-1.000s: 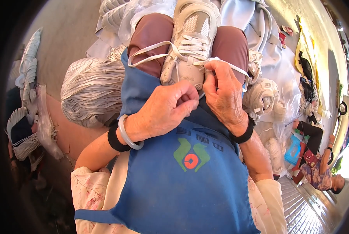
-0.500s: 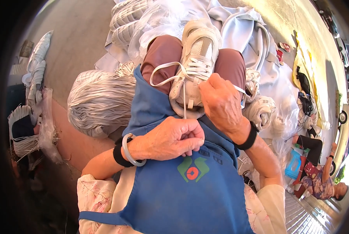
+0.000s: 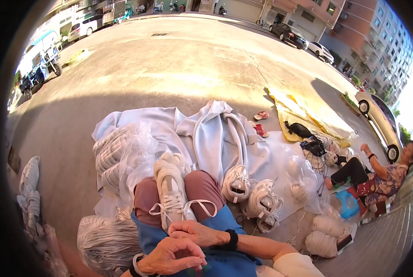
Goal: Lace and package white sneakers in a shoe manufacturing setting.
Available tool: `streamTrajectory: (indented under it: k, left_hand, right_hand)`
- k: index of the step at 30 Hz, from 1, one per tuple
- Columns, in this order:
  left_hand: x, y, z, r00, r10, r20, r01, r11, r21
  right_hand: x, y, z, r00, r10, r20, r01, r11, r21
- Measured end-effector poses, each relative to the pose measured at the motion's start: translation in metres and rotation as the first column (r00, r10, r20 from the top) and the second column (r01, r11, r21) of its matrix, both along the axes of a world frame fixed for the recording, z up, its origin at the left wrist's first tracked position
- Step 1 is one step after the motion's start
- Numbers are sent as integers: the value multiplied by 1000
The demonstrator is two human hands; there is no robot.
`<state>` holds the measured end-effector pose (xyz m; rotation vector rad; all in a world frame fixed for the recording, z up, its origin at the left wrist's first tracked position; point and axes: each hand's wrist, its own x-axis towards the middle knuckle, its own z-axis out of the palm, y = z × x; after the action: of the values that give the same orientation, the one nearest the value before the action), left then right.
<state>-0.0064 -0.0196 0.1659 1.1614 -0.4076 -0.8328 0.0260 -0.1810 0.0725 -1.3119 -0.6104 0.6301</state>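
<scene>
Head view: we see beige shoe (image 3: pixel 171 182) at 7 o'clock from centre, wedged between knees (image 3: pixel 146 196). Lace (image 3: pixel 202 201) now loops out both sides; half-second ago only left loop showed whole. Right hand (image 3: pixel 199 232), fingers curled, has come to shoe's near end; left hand (image 3: pixel 171 256), thumb and fingers bent, now close by at its 8 o'clock. We cannot tell whether either pinches lace. View has tipped up, bringing in yard (image 3: pixel 192 60), black car (image 3: pixel 289 36).
</scene>
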Motion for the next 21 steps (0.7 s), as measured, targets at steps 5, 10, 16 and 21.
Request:
streamTrajectory:
  k: [5, 10, 16, 21]
  left_hand:
    - [0, 37, -61, 890, 454, -37, -447, 886, 122]
    - [5, 21, -80, 927, 374, -2, -337, 837, 430]
    - [20, -5, -88, 887, 345, -306, -274, 928, 253]
    - [-9, 24, -63, 990, 119, -73, -83, 922, 378]
  right_hand:
    - [-18, -36, 71, 952, 187, -244, -152, 976, 156]
    - [-49, 25, 73, 916, 399, 50, -399, 887, 235]
    - [-71, 47, 64, 852, 367, 374, -485, 823, 295]
    - [-49, -41, 68, 977, 130, -172, -147, 985, -90]
